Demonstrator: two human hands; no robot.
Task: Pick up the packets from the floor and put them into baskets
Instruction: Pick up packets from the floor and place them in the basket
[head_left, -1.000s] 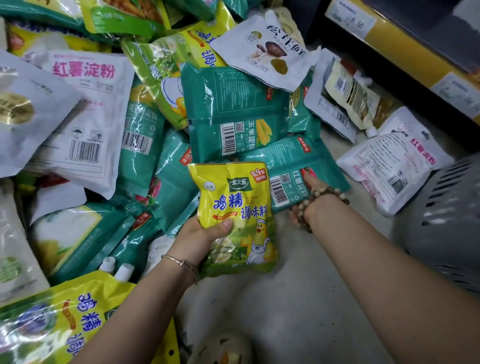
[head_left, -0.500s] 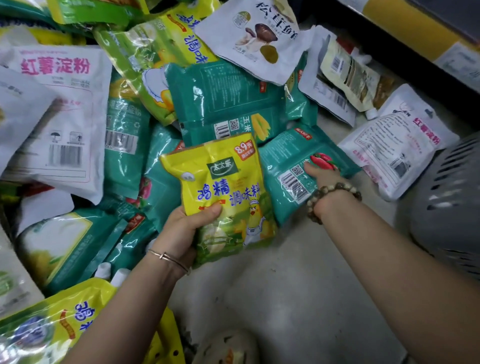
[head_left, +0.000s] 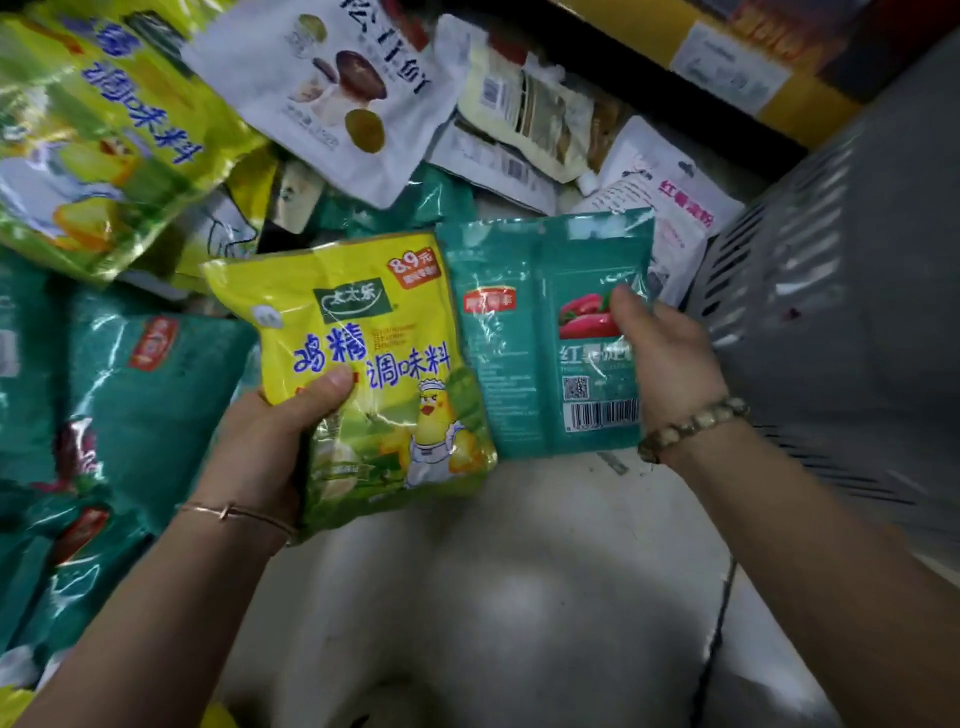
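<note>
Packets in hand: two. Your left hand (head_left: 260, 447) keeps its grip on the yellow seasoning packet (head_left: 363, 358), thumb pressed across the front, fingers hidden behind. Your right hand (head_left: 670, 364) has changed. Half a second ago it lay on the teal packet (head_left: 535, 332) down on the floor (head_left: 519, 597); now it pinches that packet by its right edge, thumb on the front. The teal packet is lifted off the pile and touches the yellow one side by side at centre. Grey basket (head_left: 831, 312): 3 o'clock, just beside your right hand. Remaining stock: many packets from 9 to 12 o'clock, with a white mushroom packet (head_left: 332, 88) at 12. Judgement: both pickups look done, and only the drop into the basket remains for this pair.
</note>
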